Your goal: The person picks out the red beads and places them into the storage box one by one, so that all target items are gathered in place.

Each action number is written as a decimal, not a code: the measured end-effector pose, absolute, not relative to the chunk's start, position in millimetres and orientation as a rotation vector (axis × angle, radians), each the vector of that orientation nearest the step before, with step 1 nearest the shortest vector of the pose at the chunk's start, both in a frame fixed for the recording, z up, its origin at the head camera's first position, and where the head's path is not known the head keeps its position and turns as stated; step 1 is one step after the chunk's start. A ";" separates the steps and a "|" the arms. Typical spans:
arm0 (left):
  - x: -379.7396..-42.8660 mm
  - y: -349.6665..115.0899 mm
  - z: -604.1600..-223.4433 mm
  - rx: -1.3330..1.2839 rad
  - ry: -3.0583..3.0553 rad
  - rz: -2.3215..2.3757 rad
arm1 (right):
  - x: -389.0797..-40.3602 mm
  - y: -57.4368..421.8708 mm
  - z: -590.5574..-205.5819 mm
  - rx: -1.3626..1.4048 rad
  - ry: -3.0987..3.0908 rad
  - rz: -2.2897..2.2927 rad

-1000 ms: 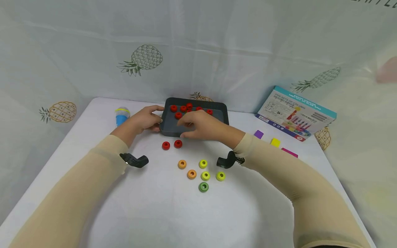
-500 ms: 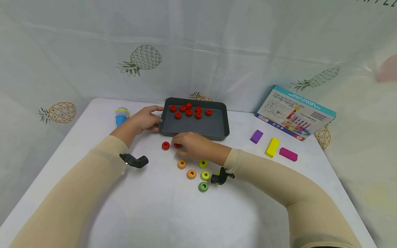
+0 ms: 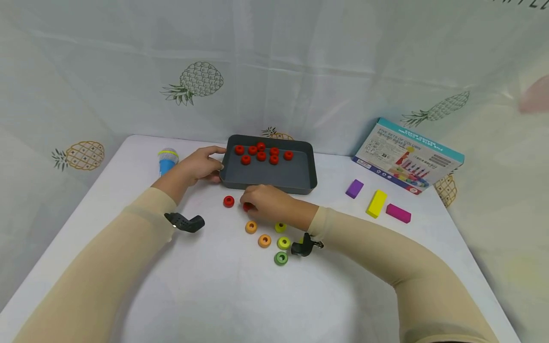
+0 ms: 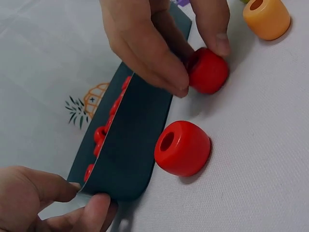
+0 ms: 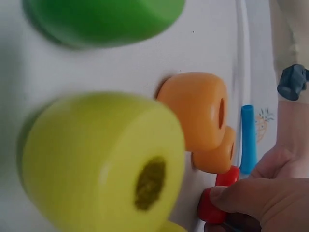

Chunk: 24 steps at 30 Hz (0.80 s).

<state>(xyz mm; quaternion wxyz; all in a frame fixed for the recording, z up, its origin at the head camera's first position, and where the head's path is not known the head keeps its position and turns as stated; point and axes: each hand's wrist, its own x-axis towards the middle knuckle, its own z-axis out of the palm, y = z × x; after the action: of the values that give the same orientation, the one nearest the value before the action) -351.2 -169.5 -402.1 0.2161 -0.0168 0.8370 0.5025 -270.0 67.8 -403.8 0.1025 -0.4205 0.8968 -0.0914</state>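
My right hand (image 3: 269,202) pinches a red bead (image 4: 209,72) between thumb and fingers, just in front of the grey tray (image 3: 296,177). In the left wrist view the bead sits at or near the tabletop; whether it touches cannot be told. A second red bead (image 3: 228,201), with a round hole, stands on the table to the left of it. My left hand (image 3: 201,164) holds the tray's left side, thumb and fingers at its rim and wall. Several red beads (image 3: 261,156) lie inside the tray, mostly toward its back left.
Orange beads (image 3: 264,241), yellow-green beads (image 3: 283,243) and a green bead (image 3: 280,258) stand in front of my right hand. A blue toy microphone (image 3: 167,164) lies behind my left wrist. Purple (image 3: 354,188), yellow (image 3: 376,204) and magenta blocks (image 3: 399,213) lie right, before a cardboard box (image 3: 407,157).
My right hand has come from over the tray down to the table in front and taken hold of a red bead, shifting it slightly. The left hand stays at the tray.
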 end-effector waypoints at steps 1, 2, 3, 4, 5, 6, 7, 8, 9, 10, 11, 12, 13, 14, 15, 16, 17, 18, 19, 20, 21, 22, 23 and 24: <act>-351.2 -169.4 -402.0 -0.045 2.321 1.391 | -269.5 68.6 -402.2 -1.244 2.646 -0.277; -351.2 -169.5 -401.9 -0.043 2.322 1.391 | -268.9 69.5 -399.8 -1.246 2.646 -0.294; -351.2 -169.5 -401.9 -0.040 2.325 1.391 | -268.4 70.5 -396.9 -1.253 2.648 -0.310; -351.3 -169.7 -402.0 -0.038 2.327 1.392 | -268.3 71.5 -393.5 -1.258 2.650 -0.332; -351.4 -169.8 -402.0 -0.034 2.329 1.391 | -268.5 72.6 -389.1 -1.264 2.653 -0.361; -351.4 -170.0 -402.0 -0.032 2.332 1.391 | -269.0 73.7 -384.3 -1.271 2.659 -0.388; -351.5 -170.2 -402.0 -0.030 2.335 1.388 | -270.2 74.9 -379.8 -1.280 2.667 -0.410; -351.5 -170.2 -401.9 -0.029 2.336 1.387 | -271.5 76.4 -374.2 -1.287 2.672 -0.438; -351.4 -170.2 -401.9 -0.028 2.337 1.385 | -273.4 78.0 -368.7 -1.292 2.681 -0.456; -351.4 -170.2 -401.9 -0.029 2.336 1.385 | -275.7 79.9 -363.1 -1.294 2.690 -0.475; -351.3 -170.0 -401.8 -0.029 2.335 1.384 | -278.6 82.1 -357.8 -1.297 2.704 -0.485; -351.2 -170.0 -401.7 -0.032 2.332 1.383 | -282.1 84.8 -352.9 -1.292 2.716 -0.491; -351.1 -169.7 -401.6 -0.033 2.330 1.382 | -285.9 87.7 -348.2 -1.287 2.728 -0.499; -351.1 -169.5 -401.6 -0.033 2.327 1.382 | -290.2 90.9 -344.0 -1.274 2.741 -0.509; -350.9 -169.3 -401.7 -0.033 2.324 1.383 | -294.8 94.5 -340.5 -1.258 2.756 -0.517; -350.9 -169.1 -401.7 -0.034 2.323 1.384 | -300.2 98.3 -337.7 -1.242 2.771 -0.529; -350.9 -169.0 -401.7 -0.035 2.321 1.383 | -305.8 102.3 -335.3 -1.222 2.787 -0.540; -350.8 -168.9 -401.7 -0.035 2.320 1.385 | -311.6 106.3 -333.4 -1.201 2.799 -0.553; -350.8 -168.9 -401.7 -0.034 2.319 1.386 | -317.8 110.1 -332.2 -1.175 2.813 -0.558; -350.7 -168.9 -401.7 -0.032 2.318 1.388 | -324.5 114.1 -332.0 -1.153 2.827 -0.557; -350.7 -168.9 -401.7 -0.032 2.318 1.389 | -331.4 117.6 -332.2 -1.133 2.836 -0.557; -350.7 -169.2 -401.7 -0.031 2.319 1.389 | -339.1 121.1 -334.1 -1.118 2.853 -0.537; -350.6 -169.4 -401.7 -0.031 2.318 1.391 | -346.2 124.3 -335.9 -1.102 2.866 -0.514; -350.4 -169.5 -401.7 -0.030 2.318 1.391 | -353.4 127.3 -338.6 -1.087 2.876 -0.490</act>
<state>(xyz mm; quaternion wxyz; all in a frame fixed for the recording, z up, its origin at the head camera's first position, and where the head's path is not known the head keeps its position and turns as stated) -350.4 -169.5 -401.7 0.2174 -0.0109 0.8368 0.5024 -353.4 127.3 -338.6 0.0142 -0.3491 0.9236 -0.1575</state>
